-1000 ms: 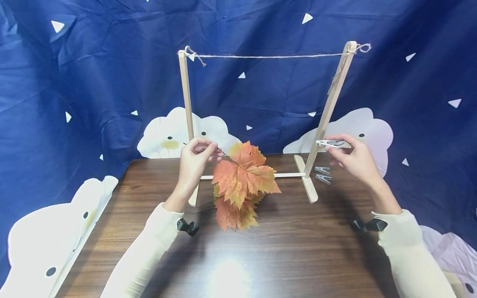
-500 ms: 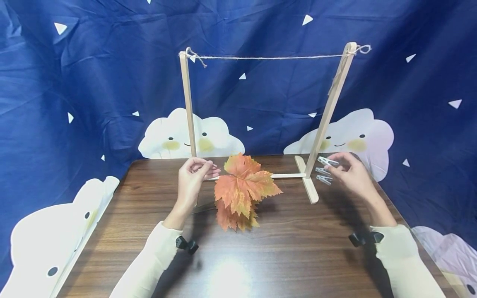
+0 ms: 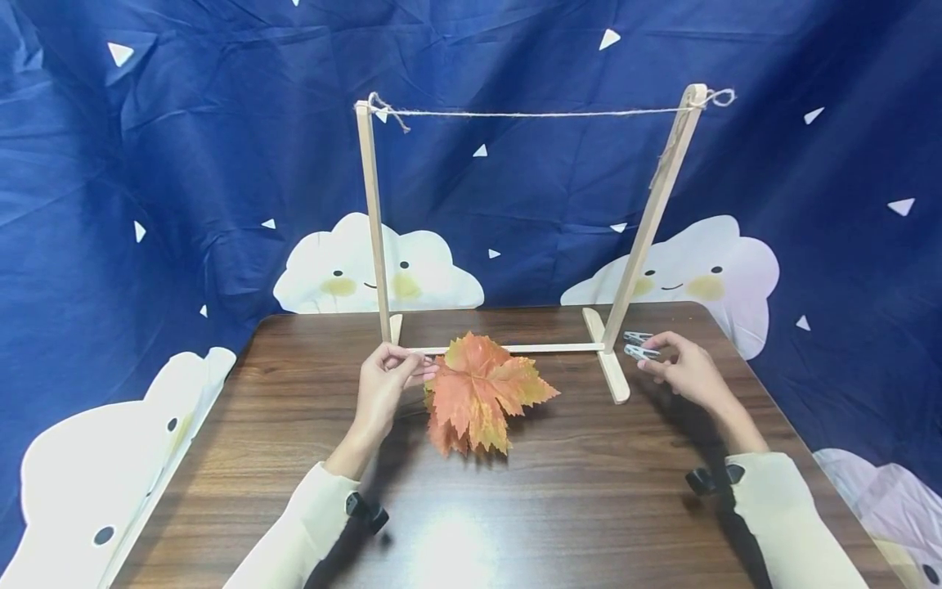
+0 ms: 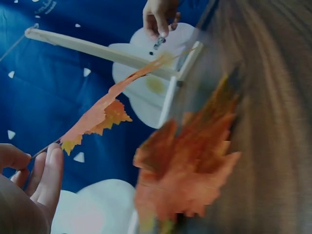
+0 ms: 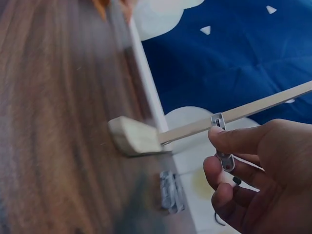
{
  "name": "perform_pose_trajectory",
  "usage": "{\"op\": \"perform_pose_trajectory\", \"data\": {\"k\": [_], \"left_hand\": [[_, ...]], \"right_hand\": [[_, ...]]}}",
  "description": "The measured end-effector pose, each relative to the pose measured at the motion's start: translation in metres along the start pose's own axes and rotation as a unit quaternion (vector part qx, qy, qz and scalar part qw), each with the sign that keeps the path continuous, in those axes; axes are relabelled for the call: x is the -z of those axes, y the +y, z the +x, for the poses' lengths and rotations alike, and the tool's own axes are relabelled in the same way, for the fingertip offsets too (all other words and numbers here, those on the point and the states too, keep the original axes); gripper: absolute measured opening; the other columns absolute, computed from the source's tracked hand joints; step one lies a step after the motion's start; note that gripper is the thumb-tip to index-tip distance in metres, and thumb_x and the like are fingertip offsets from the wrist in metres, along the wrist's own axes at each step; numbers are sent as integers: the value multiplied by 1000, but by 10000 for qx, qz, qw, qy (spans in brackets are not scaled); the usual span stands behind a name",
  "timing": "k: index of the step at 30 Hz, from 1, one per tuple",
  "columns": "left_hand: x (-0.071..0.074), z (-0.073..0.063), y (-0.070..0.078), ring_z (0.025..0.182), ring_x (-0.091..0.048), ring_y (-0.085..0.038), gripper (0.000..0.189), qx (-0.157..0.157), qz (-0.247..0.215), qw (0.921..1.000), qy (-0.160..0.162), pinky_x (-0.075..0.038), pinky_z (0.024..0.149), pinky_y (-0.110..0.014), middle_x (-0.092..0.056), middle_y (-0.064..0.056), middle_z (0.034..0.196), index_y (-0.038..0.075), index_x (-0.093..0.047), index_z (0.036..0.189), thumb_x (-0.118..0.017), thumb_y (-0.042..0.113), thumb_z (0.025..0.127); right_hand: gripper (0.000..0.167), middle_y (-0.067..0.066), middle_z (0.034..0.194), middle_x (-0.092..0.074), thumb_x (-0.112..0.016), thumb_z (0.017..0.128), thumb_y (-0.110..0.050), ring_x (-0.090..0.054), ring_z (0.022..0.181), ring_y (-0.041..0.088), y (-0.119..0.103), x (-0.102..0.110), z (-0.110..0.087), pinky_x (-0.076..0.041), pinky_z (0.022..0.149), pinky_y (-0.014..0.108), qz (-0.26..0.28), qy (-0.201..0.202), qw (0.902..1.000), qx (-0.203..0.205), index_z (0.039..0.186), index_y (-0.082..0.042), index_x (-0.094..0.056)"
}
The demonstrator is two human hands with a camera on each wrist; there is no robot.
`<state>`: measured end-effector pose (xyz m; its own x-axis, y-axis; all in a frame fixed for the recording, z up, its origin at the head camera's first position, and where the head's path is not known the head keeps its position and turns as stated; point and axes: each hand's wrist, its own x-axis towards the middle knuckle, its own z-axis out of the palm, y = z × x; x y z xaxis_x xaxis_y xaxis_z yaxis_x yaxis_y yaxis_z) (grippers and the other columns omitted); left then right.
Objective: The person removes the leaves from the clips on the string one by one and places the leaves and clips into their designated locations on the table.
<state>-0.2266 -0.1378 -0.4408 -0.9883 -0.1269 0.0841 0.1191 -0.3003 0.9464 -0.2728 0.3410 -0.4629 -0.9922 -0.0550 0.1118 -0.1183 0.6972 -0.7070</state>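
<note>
My left hand [image 3: 384, 383] pinches the thin stem of an orange-yellow artificial maple leaf [image 3: 478, 384] between thumb and fingers. That leaf hangs tilted over a second maple leaf [image 4: 190, 168], which lies on the table, largely covered in the head view. On the right, my right hand [image 3: 686, 370] pinches a small metallic clothespin [image 5: 223, 146] between thumb and fingertips, low over the tabletop. Close behind it on the table lie other metallic clothespins [image 5: 170, 192]; overlap hides how many. The left wrist view shows the held leaf [image 4: 97, 114] nearly edge-on.
A wooden frame stands at the table's back, with a left post [image 3: 373, 221], a right post [image 3: 653, 221], a foot [image 3: 609, 360] and a white lower bar [image 3: 559, 348]. Twine [image 3: 530, 114] runs between the post tops. Behind hangs a blue cloth [image 3: 515, 188] with clouds.
Both hands have come down toward the table. The pinched leaf has lowered over the other leaf, and the held clothespin has dropped close to those on the table.
</note>
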Motion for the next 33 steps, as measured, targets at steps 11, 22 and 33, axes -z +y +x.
{"op": "perform_pose_trajectory", "data": {"k": [11, 22, 33], "left_hand": [[15, -12, -31, 81, -82, -25, 17, 512, -70, 9987, 4, -67, 82, -39, -78, -21, 91, 1, -56, 88, -60, -11, 99], [28, -19, -55, 86, -82, -28, 17, 847, 84, 9964, 8, -66, 85, -38, -76, -34, 103, 1, -55, 89, -57, -14, 96], [51, -17, -54, 67, -73, -17, 5, 874, 3150, 9447, -245, -62, 61, -29, -77, -13, 82, 3, -69, 89, -73, 5, 91]], "right_hand": [[39, 9, 69, -69, -81, 92, -13, -62, 51, 22, 18, -11, 1, -52, 47, 32, -110, -222, 9996, -144, 123, 3, -63], [38, 8, 73, -66, -82, 91, -15, -64, 58, 19, 30, -20, 1, -51, 54, 28, -233, -163, 9996, -78, 120, 3, -64], [37, 25, 102, -67, -83, 91, -14, -65, 60, 14, 34, -23, 1, -49, 58, 26, -423, -56, 9991, -67, 119, 4, -66]]}}
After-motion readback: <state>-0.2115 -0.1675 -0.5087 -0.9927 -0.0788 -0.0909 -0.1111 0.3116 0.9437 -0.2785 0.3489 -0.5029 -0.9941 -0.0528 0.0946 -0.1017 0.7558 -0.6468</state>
